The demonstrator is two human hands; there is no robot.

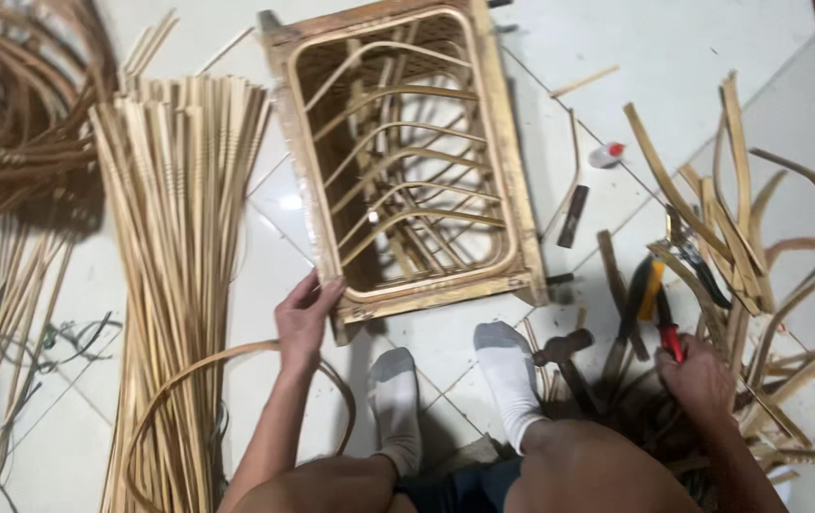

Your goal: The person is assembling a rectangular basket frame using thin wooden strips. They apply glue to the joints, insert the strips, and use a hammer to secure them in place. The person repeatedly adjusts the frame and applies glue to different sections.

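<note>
A rectangular rattan frame (pixel 498 152) with curved ribs inside stands on the white tiled floor in front of me. My left hand (pixel 305 313) grips its near left corner. My right hand (pixel 697 375) reaches into a heap of tools at the right and closes on red-handled pliers (pixel 669 332). Two feet in white socks (pixel 450 389) rest just below the frame.
A thick bundle of straight rattan strips (pixel 180 247) lies left of the frame, with coiled darker rattan (pixel 18 123) at the far left. Bent offcuts (pixel 749 218), a hammer (pixel 564 351), a yellow-handled tool (pixel 652 285) and a small white bottle (pixel 605 154) lie at the right.
</note>
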